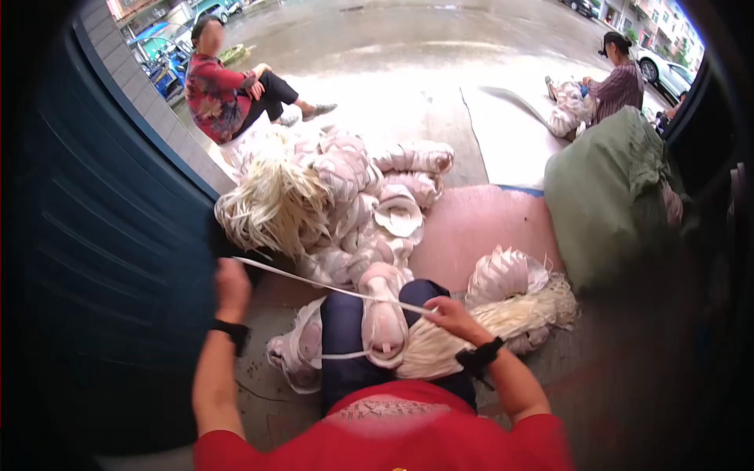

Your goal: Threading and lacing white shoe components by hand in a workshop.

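Note:
A long white strip [314, 282] runs taut between my hands, above my knees. My left hand [232, 286], slightly blurred, is closed at its far left end, beside the dark blue door. My right hand [455, 320] pinches the other end over my right thigh. Between my thighs lies a pale pink-and-white padded bundle [385, 318], and another short white band [345, 355] crosses my left thigh to it. A thick hank of cream strips [440, 345] rests over my right thigh, below my right hand.
Ahead lies a heap of pink-and-white wrapped bundles [345, 169] topped by loose cream strips [275, 196]. A green sack [605, 196] stands at right, near another wrapped bundle [506, 275]. The blue door [133, 235] borders my left. Two people sit farther off near the street.

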The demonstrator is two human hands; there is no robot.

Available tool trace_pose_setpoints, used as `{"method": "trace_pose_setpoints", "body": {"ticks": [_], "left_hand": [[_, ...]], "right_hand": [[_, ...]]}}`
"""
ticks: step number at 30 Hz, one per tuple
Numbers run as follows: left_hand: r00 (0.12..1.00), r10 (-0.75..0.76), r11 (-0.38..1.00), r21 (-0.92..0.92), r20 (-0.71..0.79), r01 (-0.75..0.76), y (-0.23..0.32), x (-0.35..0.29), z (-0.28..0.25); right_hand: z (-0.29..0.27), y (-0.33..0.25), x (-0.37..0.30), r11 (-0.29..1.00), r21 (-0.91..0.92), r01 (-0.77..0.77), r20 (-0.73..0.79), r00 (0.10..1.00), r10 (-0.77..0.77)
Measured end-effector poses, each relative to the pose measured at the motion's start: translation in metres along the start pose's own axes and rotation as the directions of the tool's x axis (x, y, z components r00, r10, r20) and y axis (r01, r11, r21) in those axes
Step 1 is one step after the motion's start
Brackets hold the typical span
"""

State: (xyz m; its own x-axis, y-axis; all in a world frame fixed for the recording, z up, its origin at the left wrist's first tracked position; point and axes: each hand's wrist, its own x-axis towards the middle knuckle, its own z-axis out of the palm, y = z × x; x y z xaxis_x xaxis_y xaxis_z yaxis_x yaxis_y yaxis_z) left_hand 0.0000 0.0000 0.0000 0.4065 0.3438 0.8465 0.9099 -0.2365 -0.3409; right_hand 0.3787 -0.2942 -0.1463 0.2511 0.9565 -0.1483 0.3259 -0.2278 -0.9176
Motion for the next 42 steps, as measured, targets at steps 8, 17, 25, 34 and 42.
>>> {"method": "trace_pose_setpoints", "body": {"ticks": [8,17,25,34,42], "left_hand": [[-0.026,-0.928,-0.229,-0.511,0.372,0.828,-0.334,-0.077,-0.014],[0.137,-0.586,-0.329,-0.388,0.799,0.861,-0.286,-0.05,0.0],[0.13,0.055,-0.155,-0.12,0.99,0.981,-0.001,-0.019,-0.027],[-0.036,0.556,0.212,-0.1,0.83,0.972,0.209,-0.1,-0.045],[0.338,0.454,0.541,-0.556,0.825,0.631,0.239,-0.119,-0.039]], "right_hand": [[-0.147,-0.023,-0.082,0.491,0.851,0.185,-0.398,0.838,0.373],[-0.3,-0.06,-0.127,0.016,0.851,0.525,-0.517,0.843,-0.15],[-0.326,-0.08,-0.142,0.079,0.75,0.657,-0.642,0.751,-0.153],[-0.062,-0.018,-0.01,0.959,-0.124,0.255,-0.205,0.939,-0.276],[0.043,0.006,0.037,0.916,-0.332,0.225,0.084,0.974,-0.209]]}}
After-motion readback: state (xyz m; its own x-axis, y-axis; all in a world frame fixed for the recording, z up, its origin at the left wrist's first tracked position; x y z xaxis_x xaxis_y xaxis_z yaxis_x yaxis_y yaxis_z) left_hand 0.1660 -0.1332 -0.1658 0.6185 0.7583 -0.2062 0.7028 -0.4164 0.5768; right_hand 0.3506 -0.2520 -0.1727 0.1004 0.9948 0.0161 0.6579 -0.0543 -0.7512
